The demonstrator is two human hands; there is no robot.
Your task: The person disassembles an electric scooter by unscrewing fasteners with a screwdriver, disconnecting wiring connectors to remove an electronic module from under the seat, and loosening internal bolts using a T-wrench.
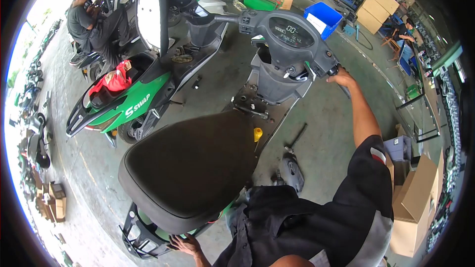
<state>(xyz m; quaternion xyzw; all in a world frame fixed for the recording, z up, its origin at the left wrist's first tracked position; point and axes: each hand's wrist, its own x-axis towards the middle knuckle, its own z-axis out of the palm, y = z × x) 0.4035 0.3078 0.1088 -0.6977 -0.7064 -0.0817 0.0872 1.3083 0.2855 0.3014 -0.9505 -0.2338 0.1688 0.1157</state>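
A scooter with a dark seat (193, 168) stands right before me, its dashboard (291, 32) lit and showing digits. My right hand (341, 76) is wrapped round the right handlebar grip (332, 70). Down by the scooter's tail, my left hand (184, 244) has its fingers spread at the rear edge, just below the seat and beside the black rear rack (141, 247). I cannot tell how firmly it touches. A key (287, 73) sits below the dashboard. On the footboard side lies a yellow-handled tool (258, 134).
Left of me stands a green scooter (143, 101) with its seat raised and a red cloth (116, 76) inside. A grey part (293, 172) lies on the floor. Cardboard boxes (413, 193) are at my right. Another person (91, 22) sits at the upper left.
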